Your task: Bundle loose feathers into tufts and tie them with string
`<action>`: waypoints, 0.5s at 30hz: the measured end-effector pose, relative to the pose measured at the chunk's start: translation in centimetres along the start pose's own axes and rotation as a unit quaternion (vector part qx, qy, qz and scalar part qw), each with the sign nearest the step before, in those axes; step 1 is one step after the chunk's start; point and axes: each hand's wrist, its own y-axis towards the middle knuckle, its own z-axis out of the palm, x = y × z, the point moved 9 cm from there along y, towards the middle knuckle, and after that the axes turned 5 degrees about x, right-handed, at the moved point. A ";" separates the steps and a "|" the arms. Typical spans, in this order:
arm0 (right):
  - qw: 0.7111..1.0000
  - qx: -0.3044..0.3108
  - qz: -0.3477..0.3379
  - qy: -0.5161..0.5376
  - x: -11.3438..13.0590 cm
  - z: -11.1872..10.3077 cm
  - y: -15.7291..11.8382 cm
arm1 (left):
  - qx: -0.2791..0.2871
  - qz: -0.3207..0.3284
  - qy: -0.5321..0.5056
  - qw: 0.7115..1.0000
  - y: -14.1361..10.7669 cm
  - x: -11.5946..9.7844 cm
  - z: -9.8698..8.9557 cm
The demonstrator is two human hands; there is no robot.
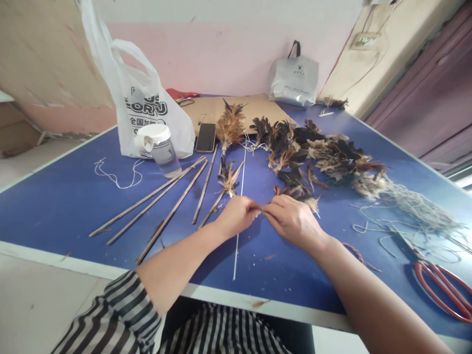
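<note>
Seen from the head camera, a person in a black-and-white striped top works at a blue table with a white edge (206, 293). The left hand (239, 215) and right hand (295, 221) meet over the tabletop, thumbs and fingers pinched narrow; what lies between the fingertips is too small to tell. A small tuft of brown and black feathers (230, 183) lies just beyond the left hand, while loose clumps of dark and tan feathers (330, 155) spread beyond the right. Thin wooden sticks (173, 211) lie to the left, near a clear plastic cup with a white lid (165, 155). At right, red-handled metal scissors (438, 282) rest beside a tangle of pale string (424, 209).
</note>
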 end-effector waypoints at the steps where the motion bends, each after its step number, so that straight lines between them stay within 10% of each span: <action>1: 0.999 0.019 -0.012 -0.022 0.2 -0.1 0.0 | 0.019 0.028 0.076 0.997 -0.2 -0.7 0.1; 5: 0.987 0.089 0.032 0.128 -1.5 0.2 -0.2 | 0.118 0.074 0.124 0.982 -0.9 -2.5 1.2; 8: 0.899 0.125 0.139 0.397 -4.3 2.3 -0.9 | 0.193 -0.012 -0.090 0.977 -1.1 -1.9 2.4; 11: 0.824 0.075 0.196 0.527 -6.0 3.9 -1.1 | 0.125 -0.117 -0.328 0.929 -0.7 -0.3 2.2; 15: 0.802 -0.048 0.222 0.553 -6.5 3.5 -0.9 | 0.028 -0.198 -0.507 0.838 -0.5 2.0 2.0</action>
